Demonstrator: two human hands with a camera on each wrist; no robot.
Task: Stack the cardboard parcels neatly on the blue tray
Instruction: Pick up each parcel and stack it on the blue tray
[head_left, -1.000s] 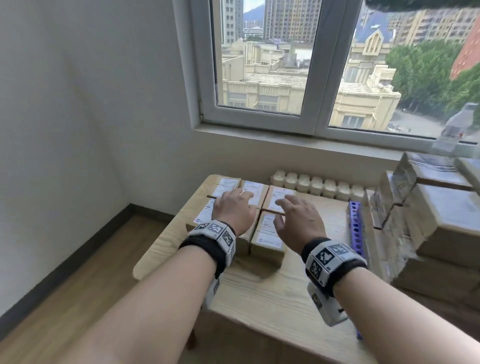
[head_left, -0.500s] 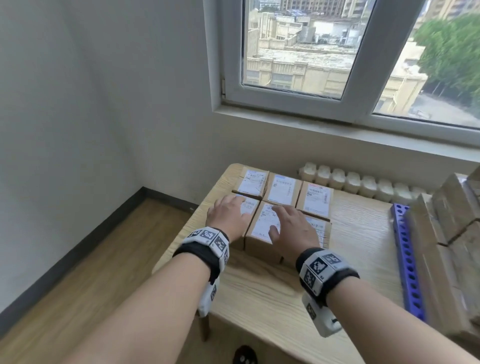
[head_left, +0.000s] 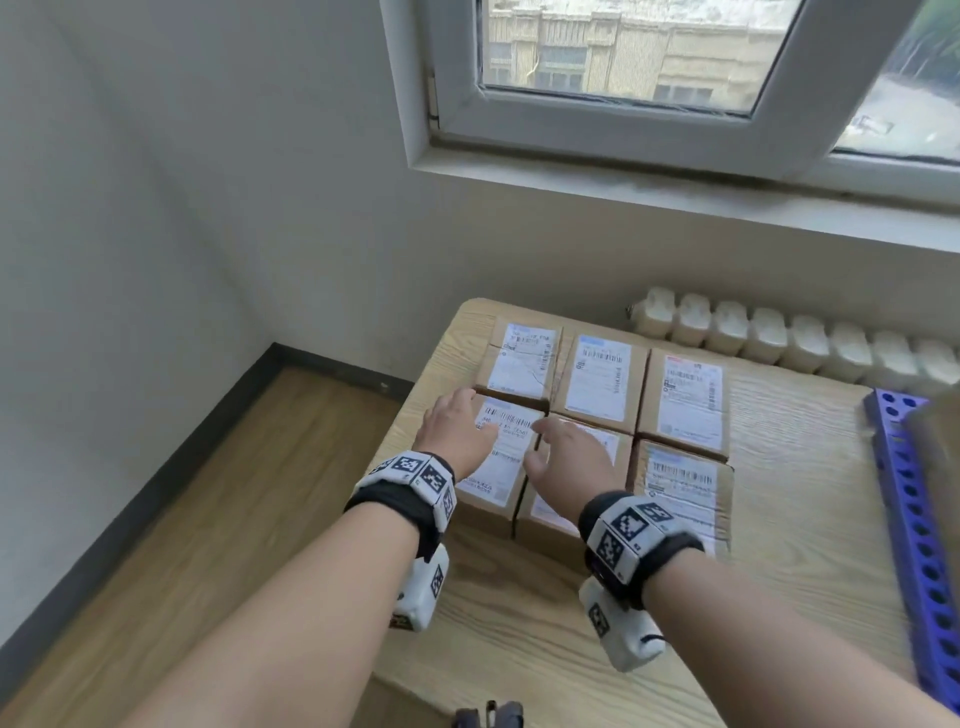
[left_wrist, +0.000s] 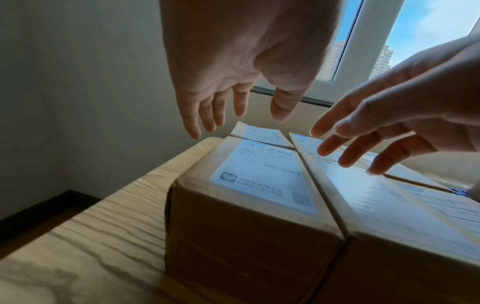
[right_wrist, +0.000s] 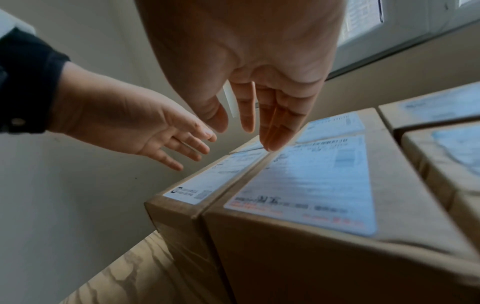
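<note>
Six brown cardboard parcels with white labels lie in two rows of three on the wooden table (head_left: 779, 519). My left hand (head_left: 460, 428) hovers palm down, fingers straight, just above the front-left parcel (head_left: 498, 467); the left wrist view shows a gap between that hand (left_wrist: 233, 115) and this parcel (left_wrist: 262, 181). My right hand (head_left: 566, 452) is spread open over the front-middle parcel (head_left: 548, 512). In the right wrist view its fingertips (right_wrist: 270, 144) reach that parcel's (right_wrist: 311, 185) far end; contact is unclear. The blue tray (head_left: 904, 499) lies at the table's right edge.
A blurred brown shape (head_left: 935, 441) rises above the tray at the right border. A white radiator (head_left: 779, 343) runs behind the table under the window sill (head_left: 675, 182). Left of the table the wooden floor (head_left: 208, 519) meets a white wall.
The view has swung left and down, so the stacked parcels on the right have left the picture. Both hands stay open over the front row, and the right hand has shifted slightly left.
</note>
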